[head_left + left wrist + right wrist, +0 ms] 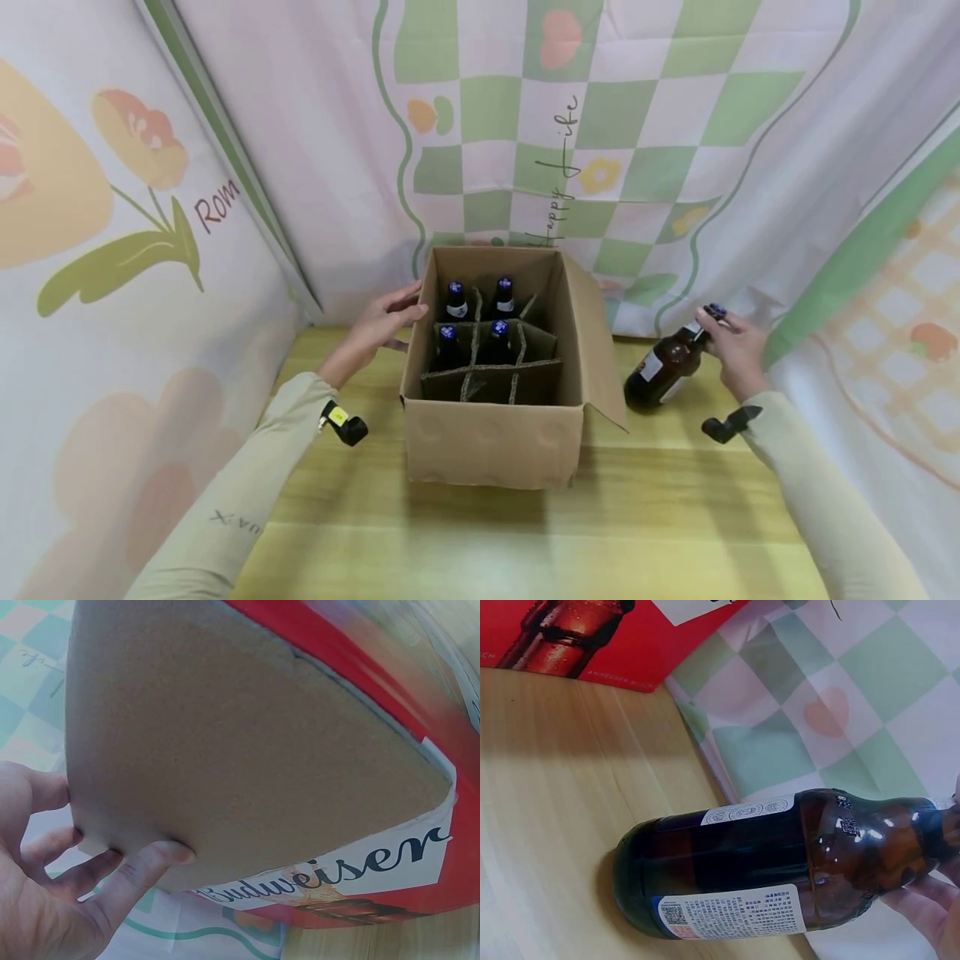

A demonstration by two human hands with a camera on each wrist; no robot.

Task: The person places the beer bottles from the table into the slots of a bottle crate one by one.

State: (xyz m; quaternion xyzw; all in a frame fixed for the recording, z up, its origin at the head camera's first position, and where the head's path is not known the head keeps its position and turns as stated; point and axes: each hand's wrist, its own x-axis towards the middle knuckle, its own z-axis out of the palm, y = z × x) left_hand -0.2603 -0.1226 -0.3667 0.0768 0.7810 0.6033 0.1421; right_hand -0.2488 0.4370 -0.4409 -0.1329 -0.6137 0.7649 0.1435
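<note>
A brown cardboard box [495, 442] stands on the table, its top open and its inside split by cardboard dividers [491, 369]. Several bottles with blue caps [501, 330] sit in its compartments at the left and middle. My left hand [378, 323] is at the box's left side. In the left wrist view, its thumb lies on the flap [225, 742] while other fingers reach behind the edge. To the right of the box, my right hand [731, 346] grips a brown glass beer bottle [667, 367] by its neck. Whether the bottle's base touches the table cannot be told.
The box's right flap [600, 333] slants outward towards the bottle. A wooden table [480, 550] lies beneath. Printed curtains [637, 125] hang behind and at both sides, close to the table's edges. The box's red side [630, 645] shows a bottle picture.
</note>
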